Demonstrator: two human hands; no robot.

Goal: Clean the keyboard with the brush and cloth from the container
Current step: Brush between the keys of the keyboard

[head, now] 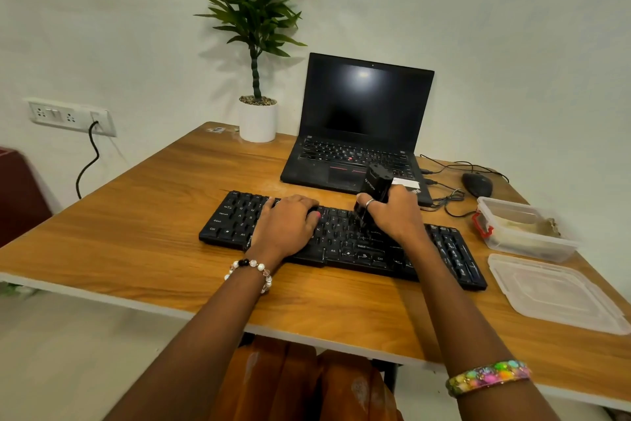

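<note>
Keyboard (341, 239): black, full-size, lying flat across the centre of the frame on the wooden table (143, 222).
Left hand (286, 224): palm down, fingers spread and pressing on the left half of the keyboard.
Right hand (392, 212): fingers curled round the black brush (374, 193), held upright with its lower end down on the keys at mid-keyboard.
Container (522, 229): clear plastic tub with a red clasp, right of frame, just beyond the keyboard's right end; open.
Cloth (526, 226): pale, crumpled, inside the container.
Lid (553, 291): clear, flat on the table, lower right, in front of the container.
Laptop (362, 120): black, open, dark screen, upper centre behind the keyboard.
Mouse (477, 184): black, wired, right of the laptop.
Plant (256, 45): green, in a white pot, upper centre-left, beside the laptop.
</note>
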